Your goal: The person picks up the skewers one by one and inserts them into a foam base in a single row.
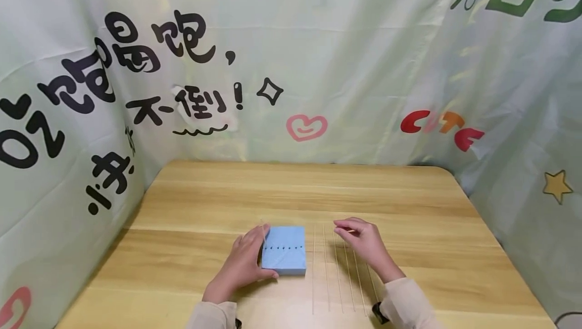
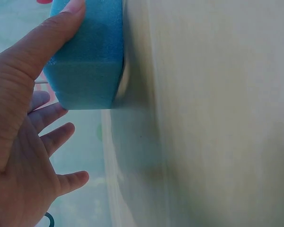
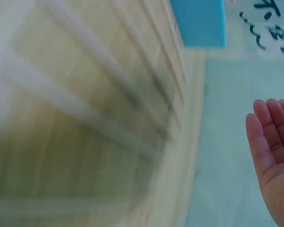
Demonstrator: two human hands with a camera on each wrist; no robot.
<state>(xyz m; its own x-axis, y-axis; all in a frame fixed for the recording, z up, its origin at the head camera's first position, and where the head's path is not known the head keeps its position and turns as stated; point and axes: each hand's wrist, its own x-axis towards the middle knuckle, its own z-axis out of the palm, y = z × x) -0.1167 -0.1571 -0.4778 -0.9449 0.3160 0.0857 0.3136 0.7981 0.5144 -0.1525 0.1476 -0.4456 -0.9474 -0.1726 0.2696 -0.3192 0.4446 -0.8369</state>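
A blue foam block (image 1: pixel 284 261) with a row of small dark holes across its top sits on the table. My left hand (image 1: pixel 245 258) grips its left side, the thumb (image 2: pixel 52 40) on the near face and fingers toward the far side. One thin pale stick (image 1: pixel 264 234) stands at the left end of the hole row, by my left fingers. To the block's right, several thin pale sticks (image 1: pixel 326 268) lie roughly parallel. My right hand (image 1: pixel 366 240) is over their far ends, fingers bent loosely with thumb and index fingertips close. No stick shows between them.
The wooden table (image 1: pixel 218 192) reaches back to a printed curtain (image 1: pixel 354 66), which hangs behind it and along both sides. A dark band (image 1: pixel 379 314) circles the right wrist beside the near ends of the sticks.
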